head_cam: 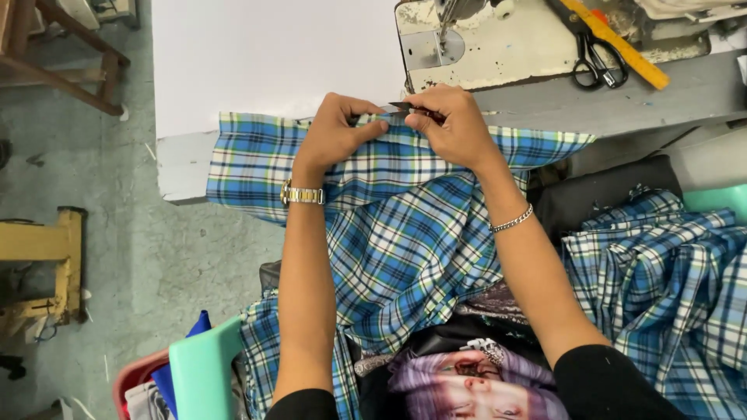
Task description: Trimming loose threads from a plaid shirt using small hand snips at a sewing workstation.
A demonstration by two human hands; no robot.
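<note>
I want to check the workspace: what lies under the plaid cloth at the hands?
The grey table edge shows beside the plaid cloth. Anything directly beneath it is covered.

Both hands pinch the top edge of a blue plaid cloth point(405, 225); the left hand point(336, 132) grips it beside the right hand point(454, 124), which holds a small dark tool point(411, 107). Black scissors point(595, 62) and a yellow ruler point(618, 43) lie beyond the right hand, on the sewing machine point(498, 47).

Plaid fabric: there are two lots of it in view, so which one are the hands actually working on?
The plaid piece draped over the table edge in the middle: left hand and right hand pinch its top edge. The other plaid heap lies untouched at the right.
</note>
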